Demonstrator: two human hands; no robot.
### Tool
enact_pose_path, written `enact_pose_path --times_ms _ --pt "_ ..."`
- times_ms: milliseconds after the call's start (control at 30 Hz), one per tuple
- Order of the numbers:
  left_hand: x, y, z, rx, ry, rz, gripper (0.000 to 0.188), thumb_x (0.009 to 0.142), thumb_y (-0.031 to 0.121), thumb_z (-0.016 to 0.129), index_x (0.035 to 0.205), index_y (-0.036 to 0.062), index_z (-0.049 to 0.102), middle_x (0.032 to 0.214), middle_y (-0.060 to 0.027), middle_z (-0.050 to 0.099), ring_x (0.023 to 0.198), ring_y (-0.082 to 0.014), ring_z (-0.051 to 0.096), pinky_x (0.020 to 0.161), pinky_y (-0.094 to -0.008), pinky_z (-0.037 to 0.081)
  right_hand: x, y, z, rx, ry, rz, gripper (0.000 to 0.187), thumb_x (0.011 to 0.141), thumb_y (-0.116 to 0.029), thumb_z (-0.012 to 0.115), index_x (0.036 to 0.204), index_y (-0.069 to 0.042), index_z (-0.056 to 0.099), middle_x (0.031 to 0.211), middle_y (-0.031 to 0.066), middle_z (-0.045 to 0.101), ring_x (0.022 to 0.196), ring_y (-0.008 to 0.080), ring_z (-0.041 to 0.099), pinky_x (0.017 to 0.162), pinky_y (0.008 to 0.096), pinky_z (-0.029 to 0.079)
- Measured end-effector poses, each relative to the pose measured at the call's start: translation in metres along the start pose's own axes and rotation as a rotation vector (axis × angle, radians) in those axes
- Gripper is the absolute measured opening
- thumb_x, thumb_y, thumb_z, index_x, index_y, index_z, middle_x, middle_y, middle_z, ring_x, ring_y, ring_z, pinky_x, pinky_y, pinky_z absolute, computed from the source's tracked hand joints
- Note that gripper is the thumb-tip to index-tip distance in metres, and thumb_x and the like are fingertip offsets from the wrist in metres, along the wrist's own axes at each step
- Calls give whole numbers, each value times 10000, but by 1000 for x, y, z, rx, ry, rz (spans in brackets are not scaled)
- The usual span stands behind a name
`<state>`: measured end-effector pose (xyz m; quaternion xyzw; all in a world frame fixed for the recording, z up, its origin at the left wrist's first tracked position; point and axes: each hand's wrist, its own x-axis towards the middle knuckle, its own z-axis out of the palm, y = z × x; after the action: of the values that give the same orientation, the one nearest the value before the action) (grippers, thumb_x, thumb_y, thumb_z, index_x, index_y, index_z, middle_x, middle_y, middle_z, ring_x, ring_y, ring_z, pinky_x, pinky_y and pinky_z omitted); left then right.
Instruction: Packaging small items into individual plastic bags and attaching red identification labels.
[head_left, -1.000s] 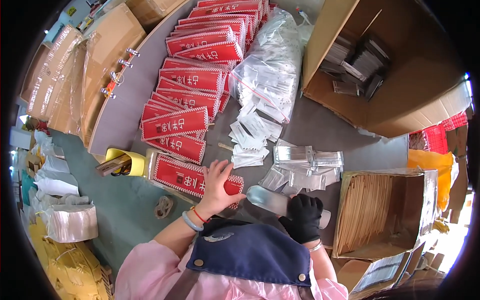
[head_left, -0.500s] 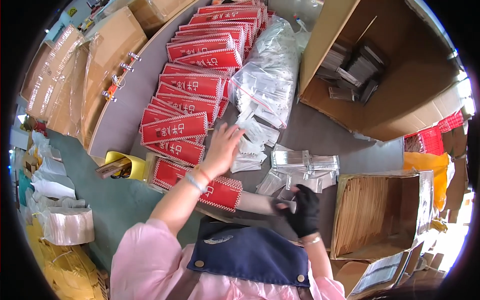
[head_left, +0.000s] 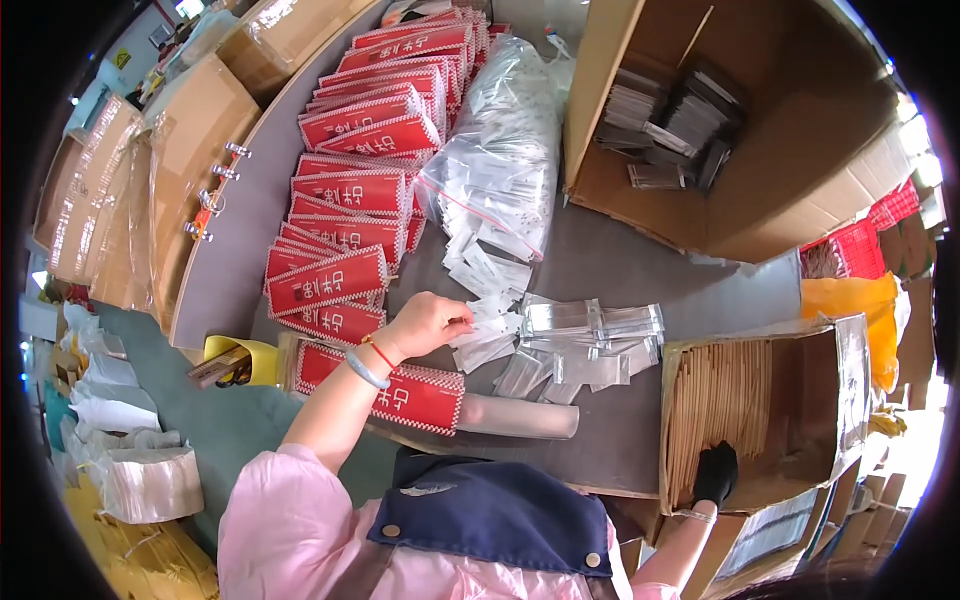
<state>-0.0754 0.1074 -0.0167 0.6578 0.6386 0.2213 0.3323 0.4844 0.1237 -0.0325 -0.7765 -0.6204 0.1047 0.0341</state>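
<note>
My left hand (head_left: 428, 325) is closed in a pinch, its fingertips at the near-left edge of a pile of small white packets (head_left: 490, 275); one packet appears to be between them. Under that forearm lies a red printed sleeve (head_left: 420, 398) with a checkered edge. A clear plastic roll or sleeve (head_left: 525, 418) extends from its right end. Over at the right, my right hand (head_left: 716, 472), in a black half-finger glove, is inside a carton (head_left: 850, 400) at the near ends of many thin wooden sticks (head_left: 725, 395). Its fingers are mostly hidden.
Flat clear packets (head_left: 590, 345) lie mid-table. Stacked red sleeves (head_left: 345, 225) fill the left side beside a large clear bag (head_left: 510, 140) of white packets. A tall carton (head_left: 630, 215) holds dark and silvery packs. A yellow holder (head_left: 245, 360) hangs at the table's left edge.
My left hand has come down from the red sleeves to the white packets and closed into a pinch. My right hand has moved right, from the clear roll into the carton of sticks.
</note>
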Motion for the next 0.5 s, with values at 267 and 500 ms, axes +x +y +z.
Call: enact_pose_path --times_ms 267,500 --pt "61 29 55 69 157 341 179 748 160 771 840 71 645 865 -91 633 867 -323 605 783 -421 495 10 15 9 89 -109 121 168 802 -171 652 933 -69 634 956 147 695 923 345 665 800 441 518" --pt "70 51 80 426 126 167 419 669 240 840 1035 131 667 1046 -47 597 1040 -276 538 858 -432 406 4 -8 -3 6 -105 36 247 806 -173 618 1034 -79 617 1085 167 682 1045 373 639 855 453 508"
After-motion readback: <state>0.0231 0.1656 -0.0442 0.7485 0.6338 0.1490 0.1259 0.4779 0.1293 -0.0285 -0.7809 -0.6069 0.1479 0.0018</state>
